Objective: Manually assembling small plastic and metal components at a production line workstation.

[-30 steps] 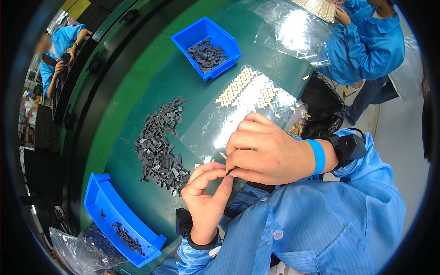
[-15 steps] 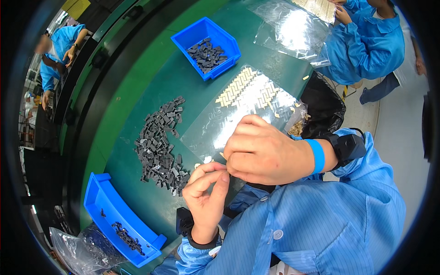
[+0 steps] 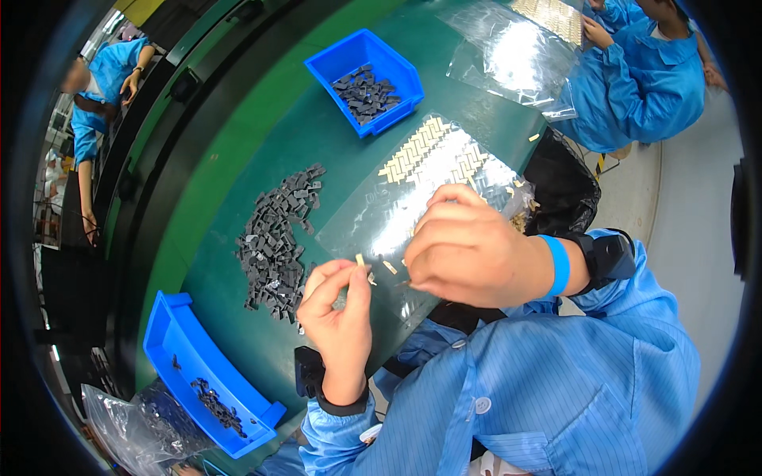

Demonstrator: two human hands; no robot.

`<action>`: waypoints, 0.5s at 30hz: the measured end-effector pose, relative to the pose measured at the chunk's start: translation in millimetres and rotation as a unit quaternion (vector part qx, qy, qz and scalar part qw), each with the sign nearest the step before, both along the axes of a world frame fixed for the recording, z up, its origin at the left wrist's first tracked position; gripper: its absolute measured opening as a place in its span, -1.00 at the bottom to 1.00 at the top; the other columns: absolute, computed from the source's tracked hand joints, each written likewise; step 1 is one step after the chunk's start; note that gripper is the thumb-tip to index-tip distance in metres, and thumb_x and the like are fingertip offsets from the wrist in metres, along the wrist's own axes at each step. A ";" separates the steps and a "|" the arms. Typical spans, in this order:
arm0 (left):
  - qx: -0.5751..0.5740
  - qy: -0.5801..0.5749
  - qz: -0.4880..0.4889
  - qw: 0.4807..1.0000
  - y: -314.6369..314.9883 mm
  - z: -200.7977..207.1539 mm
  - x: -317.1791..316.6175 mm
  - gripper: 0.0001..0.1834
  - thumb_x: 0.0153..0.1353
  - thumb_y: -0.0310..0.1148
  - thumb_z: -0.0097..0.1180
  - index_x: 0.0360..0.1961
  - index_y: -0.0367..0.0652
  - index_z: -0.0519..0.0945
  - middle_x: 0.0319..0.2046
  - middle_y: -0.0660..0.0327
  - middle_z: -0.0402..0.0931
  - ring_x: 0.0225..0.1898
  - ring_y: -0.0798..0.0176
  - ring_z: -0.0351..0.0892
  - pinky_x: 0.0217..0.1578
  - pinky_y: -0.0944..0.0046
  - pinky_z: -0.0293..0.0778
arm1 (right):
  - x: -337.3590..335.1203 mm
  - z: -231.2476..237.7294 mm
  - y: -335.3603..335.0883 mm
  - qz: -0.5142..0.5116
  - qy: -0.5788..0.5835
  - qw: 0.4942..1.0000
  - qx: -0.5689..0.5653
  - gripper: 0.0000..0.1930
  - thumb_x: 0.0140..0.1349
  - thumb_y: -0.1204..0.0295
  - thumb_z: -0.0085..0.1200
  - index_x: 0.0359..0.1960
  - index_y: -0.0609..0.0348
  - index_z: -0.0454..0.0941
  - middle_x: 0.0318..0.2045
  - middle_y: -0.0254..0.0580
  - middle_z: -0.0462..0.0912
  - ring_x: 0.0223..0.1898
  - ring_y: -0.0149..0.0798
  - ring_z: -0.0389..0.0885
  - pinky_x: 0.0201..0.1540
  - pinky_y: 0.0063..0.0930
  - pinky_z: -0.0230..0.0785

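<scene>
Grn worktable (image 3: 287, 143) w/ brighter grn strip (image 3: 208, 170), dk frame (image 3: 161, 163) along L side, pale flr (image 3: 631, 194) at R

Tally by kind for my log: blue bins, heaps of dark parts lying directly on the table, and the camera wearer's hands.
Blue bins, upper and lower: 2
Heap of dark parts: 1
Left hand, right hand: 2
Total: 5

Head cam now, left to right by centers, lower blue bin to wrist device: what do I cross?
Lower blue bin → dark pile → left hand → loose cream piece → right hand → blue wristband → wrist device.
</scene>
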State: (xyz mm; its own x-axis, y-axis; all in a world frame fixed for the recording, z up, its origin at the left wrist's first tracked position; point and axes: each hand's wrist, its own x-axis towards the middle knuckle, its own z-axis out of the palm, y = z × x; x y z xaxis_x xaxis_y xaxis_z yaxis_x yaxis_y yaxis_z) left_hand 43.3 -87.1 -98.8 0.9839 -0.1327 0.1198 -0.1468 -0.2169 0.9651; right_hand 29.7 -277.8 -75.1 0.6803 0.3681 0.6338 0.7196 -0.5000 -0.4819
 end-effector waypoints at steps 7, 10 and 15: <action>0.329 -0.272 -0.064 0.902 -15.7 -10.9 21.7 -0.79 -0.07 -0.60 0.08 -0.34 -0.20 0.58 -0.47 0.14 0.50 -0.31 0.13 0.47 -0.07 0.13 0.25 | 4.6 14.8 -16.3 -0.037 0.030 0.998 0.040 -0.82 -0.13 0.53 0.27 -0.44 0.13 0.56 -0.45 -0.29 0.58 -0.39 -0.26 0.50 -0.05 -0.27 0.23; 0.362 -0.223 -0.133 0.895 -13.1 -14.6 30.5 -0.82 -0.06 -0.58 0.10 -0.37 -0.18 0.59 -0.49 0.19 0.55 -0.33 0.15 0.49 -0.12 0.13 0.28 | 6.9 15.2 -19.4 -0.049 -0.004 0.998 0.045 -0.84 -0.14 0.55 0.21 -0.48 0.11 0.52 -0.48 -0.38 0.54 -0.41 -0.31 0.50 -0.21 -0.39 0.24; 0.320 -0.267 -0.020 0.909 -0.6 -3.2 35.3 -0.78 -0.10 -0.55 0.17 -0.33 -0.19 0.58 -0.31 0.10 0.50 -0.26 0.06 0.47 -0.20 0.15 0.33 | 4.8 13.9 -27.0 -0.063 0.019 0.995 0.068 -0.87 -0.12 0.58 0.21 -0.50 0.13 0.53 -0.51 -0.33 0.56 -0.44 -0.30 0.52 -0.23 -0.43 0.26</action>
State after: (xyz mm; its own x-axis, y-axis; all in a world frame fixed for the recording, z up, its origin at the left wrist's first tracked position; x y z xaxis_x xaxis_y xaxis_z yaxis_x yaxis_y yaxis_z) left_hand 78.6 -87.7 -102.0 0.8016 -0.3765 0.4645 -0.5764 -0.6931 0.4329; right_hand 34.5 -304.9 -61.3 0.7407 0.1904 0.6443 0.6345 -0.5134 -0.5778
